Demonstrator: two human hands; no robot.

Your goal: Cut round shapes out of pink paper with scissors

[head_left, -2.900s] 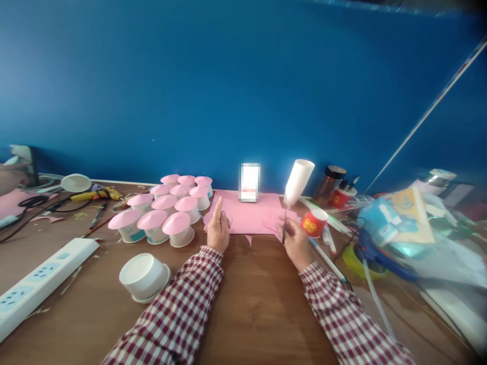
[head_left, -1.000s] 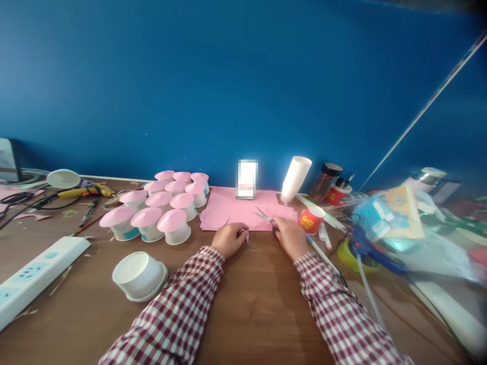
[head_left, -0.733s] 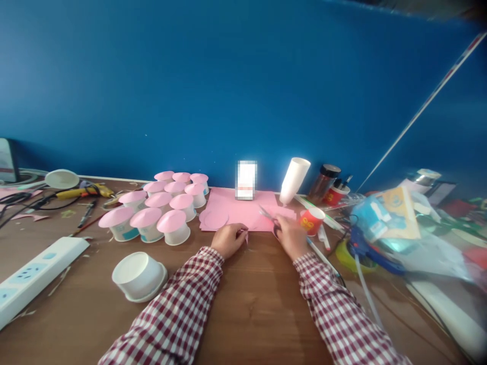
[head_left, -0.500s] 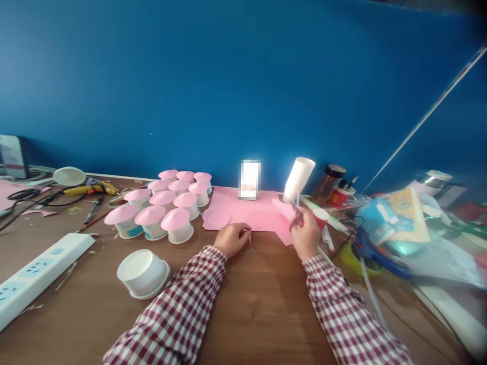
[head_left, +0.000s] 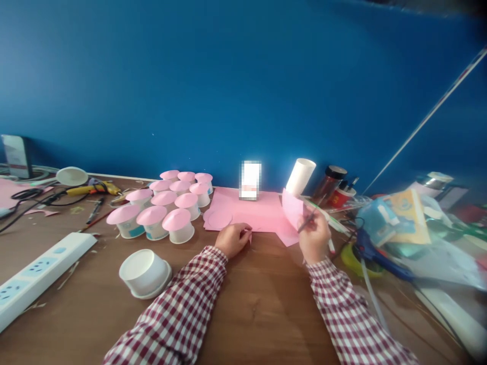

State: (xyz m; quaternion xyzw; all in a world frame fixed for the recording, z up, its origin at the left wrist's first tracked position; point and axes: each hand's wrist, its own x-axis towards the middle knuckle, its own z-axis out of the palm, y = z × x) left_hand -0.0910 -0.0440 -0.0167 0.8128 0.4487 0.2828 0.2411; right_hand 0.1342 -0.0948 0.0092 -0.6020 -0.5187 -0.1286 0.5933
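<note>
My left hand rests on the brown table at the front edge of the pink paper sheets, its fingers pinched on a small pink paper scrap. My right hand is raised a little to the right, closed round a pair of scissors. It also lifts a curled piece of pink paper off the sheets. A cut pink circle lies at the sheets' left corner.
Several white cups with pink caps stand left of the sheets, with an upturned white cup nearer me. A power strip lies far left. A white glue bottle, jars, a blue glue gun and plastic bags crowd the right.
My right hand has moved right and up from the pink sheet with the scissors, and a pink piece now rises with it. My left hand keeps pinching the scrap.
</note>
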